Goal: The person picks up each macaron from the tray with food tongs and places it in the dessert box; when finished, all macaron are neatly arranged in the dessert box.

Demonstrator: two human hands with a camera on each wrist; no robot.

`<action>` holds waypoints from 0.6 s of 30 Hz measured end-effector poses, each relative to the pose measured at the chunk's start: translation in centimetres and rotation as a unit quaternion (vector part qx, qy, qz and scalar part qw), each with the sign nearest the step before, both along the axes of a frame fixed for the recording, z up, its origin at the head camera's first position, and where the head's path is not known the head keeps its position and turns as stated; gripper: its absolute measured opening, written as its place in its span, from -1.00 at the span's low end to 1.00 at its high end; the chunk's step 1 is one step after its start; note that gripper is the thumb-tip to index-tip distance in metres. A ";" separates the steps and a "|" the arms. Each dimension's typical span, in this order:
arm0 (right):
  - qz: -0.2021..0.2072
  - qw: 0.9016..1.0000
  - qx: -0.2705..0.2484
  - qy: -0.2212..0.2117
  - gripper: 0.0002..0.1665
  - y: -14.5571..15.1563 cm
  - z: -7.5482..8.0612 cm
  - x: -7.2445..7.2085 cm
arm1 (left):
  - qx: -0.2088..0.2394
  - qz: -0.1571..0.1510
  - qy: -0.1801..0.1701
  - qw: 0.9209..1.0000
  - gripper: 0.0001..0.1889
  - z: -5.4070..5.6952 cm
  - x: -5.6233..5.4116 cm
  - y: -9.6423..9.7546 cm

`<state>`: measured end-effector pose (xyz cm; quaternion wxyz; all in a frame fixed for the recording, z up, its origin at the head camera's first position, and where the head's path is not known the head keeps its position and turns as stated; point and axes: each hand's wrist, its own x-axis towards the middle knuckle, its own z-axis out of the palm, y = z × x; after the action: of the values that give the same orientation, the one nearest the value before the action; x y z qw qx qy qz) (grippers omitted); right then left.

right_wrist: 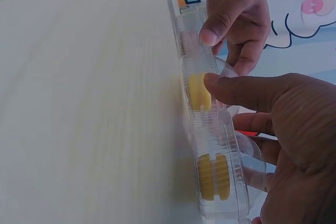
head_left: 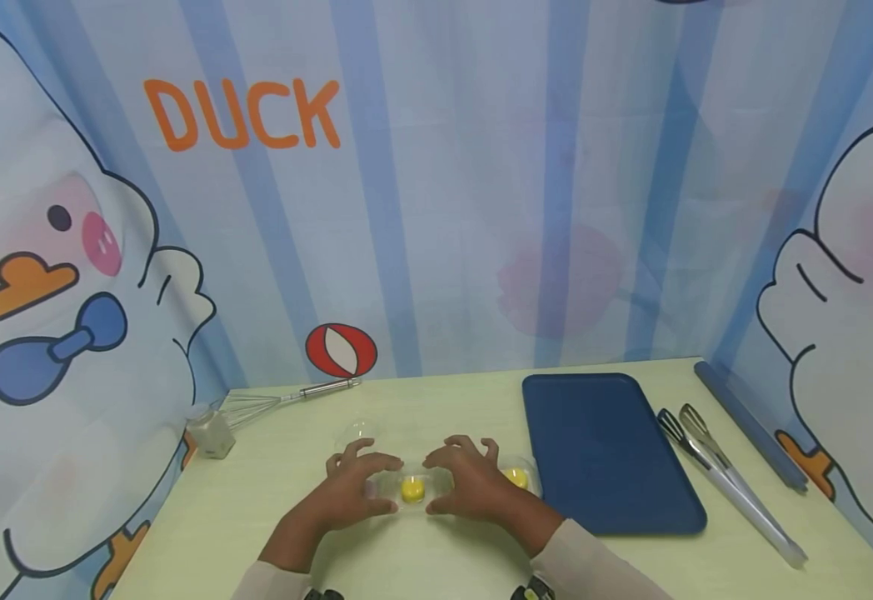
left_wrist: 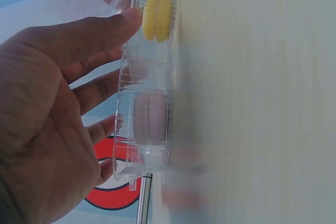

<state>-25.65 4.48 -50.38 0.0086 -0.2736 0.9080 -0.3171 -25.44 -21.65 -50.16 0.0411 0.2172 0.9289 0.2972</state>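
A long clear plastic container (right_wrist: pixel 216 135) holds several macarons in a row at the middle of the table. My left hand (head_left: pixel 350 487) grips its left part, thumb on the near side and fingers behind. Farther right along it, my right hand (head_left: pixel 474 483) holds it the same way. Between the hands shows a yellow macaron (head_left: pixel 412 489); a second yellow macaron (right_wrist: pixel 214 178) lies at the right end. A pale purple macaron (left_wrist: pixel 149 117) sits at the left end, mostly covered by my left hand in the head view. Behind that hand is a clear domed plastic piece (head_left: pixel 359 430).
A blue tray (head_left: pixel 612 458) lies right of the container, close to its end. Metal tongs (head_left: pixel 736 492) and a dark grey bar (head_left: pixel 751 427) are farther right. At the back left lie a whisk (head_left: pixel 279 401) and a small pale container (head_left: pixel 212 433). A printed curtain (head_left: pixel 444 208) hangs behind.
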 end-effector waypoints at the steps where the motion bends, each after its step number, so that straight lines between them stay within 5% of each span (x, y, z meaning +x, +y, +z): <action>1: 0.000 1.000 -0.001 0.000 -0.33 0.0 0.0 0.0 | 0.000 -0.002 0.002 1.000 -0.43 0.0 0.0 0.0; 18: 0.014 1.000 -0.007 -0.001 -0.23 0.3 0.2 0.1 | 0.001 -0.005 0.009 1.000 -0.34 0.0 -0.1 -0.3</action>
<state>-25.56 4.75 -50.21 0.0120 -0.2862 0.9017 -0.3238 -25.58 -21.99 -50.11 0.0343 0.2249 0.9276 0.2963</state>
